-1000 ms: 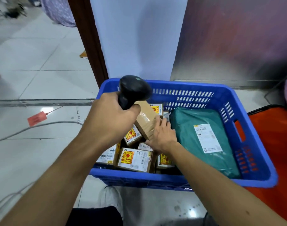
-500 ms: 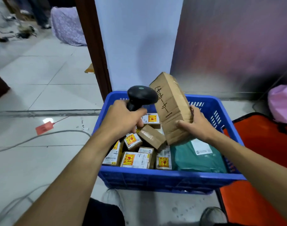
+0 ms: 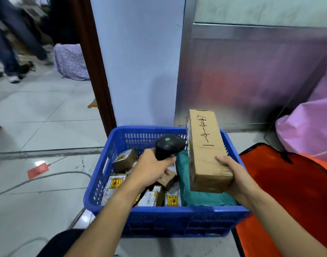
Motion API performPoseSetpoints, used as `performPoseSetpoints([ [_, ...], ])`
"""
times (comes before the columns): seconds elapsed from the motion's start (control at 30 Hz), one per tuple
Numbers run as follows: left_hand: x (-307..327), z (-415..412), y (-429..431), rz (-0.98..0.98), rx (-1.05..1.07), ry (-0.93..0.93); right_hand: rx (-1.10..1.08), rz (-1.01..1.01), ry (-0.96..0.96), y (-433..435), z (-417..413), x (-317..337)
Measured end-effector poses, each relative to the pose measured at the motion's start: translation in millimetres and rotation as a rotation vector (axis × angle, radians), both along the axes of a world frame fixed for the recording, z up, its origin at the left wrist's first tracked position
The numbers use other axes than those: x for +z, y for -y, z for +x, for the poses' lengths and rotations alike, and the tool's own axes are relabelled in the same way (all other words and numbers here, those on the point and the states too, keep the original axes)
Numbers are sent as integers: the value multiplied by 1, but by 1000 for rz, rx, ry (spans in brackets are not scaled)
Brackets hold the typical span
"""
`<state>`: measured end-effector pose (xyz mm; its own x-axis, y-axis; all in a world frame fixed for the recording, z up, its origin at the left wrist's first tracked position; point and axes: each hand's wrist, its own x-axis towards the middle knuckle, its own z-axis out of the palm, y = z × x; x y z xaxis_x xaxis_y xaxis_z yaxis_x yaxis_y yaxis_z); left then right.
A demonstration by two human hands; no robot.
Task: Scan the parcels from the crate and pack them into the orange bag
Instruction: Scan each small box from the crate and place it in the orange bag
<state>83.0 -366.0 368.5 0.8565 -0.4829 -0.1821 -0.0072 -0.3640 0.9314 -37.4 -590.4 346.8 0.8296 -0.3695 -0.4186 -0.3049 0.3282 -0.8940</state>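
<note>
Pale floor tiles (image 3: pixel 47 127) lie open left of the blue crate (image 3: pixel 159 217), crossed by a grey cable (image 3: pixel 47 177) beside a red tag (image 3: pixel 37 170). Over the crate's right half, the right hand (image 3: pixel 238 179) grips the near end of a long cardboard parcel (image 3: pixel 205 151), whose far end rises past the back rim. The left hand (image 3: pixel 151 169) clenches a black scanner (image 3: pixel 169 145) just beside it. Small labelled boxes (image 3: pixel 123 160) and a green mailer (image 3: pixel 185 169) lie below. The orange bag (image 3: pixel 292 182) gapes against the crate's right wall.
</note>
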Motion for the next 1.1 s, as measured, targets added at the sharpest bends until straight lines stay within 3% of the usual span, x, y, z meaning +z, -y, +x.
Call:
performPoseSetpoints([
  [0.23,-10,-13,27,-164,109,-36,22,257,81,4,-7,6],
  [0.37,-12,-14,34,-251,170,-68,95,307,40,0,-2,2],
  [0.57,-17,-15,36,-129,165,-20,107,-168,-60,-9,14,-14],
  [0.67,-20,-16,37,-82,122,11,75,-201,-63,-14,14,-10],
  [0.9,-24,-24,37,-32,98,109,246,-282,-122,-12,13,-14],
  [1.1,-25,-29,36,-39,85,117,222,-257,-119,-6,11,-17],
])
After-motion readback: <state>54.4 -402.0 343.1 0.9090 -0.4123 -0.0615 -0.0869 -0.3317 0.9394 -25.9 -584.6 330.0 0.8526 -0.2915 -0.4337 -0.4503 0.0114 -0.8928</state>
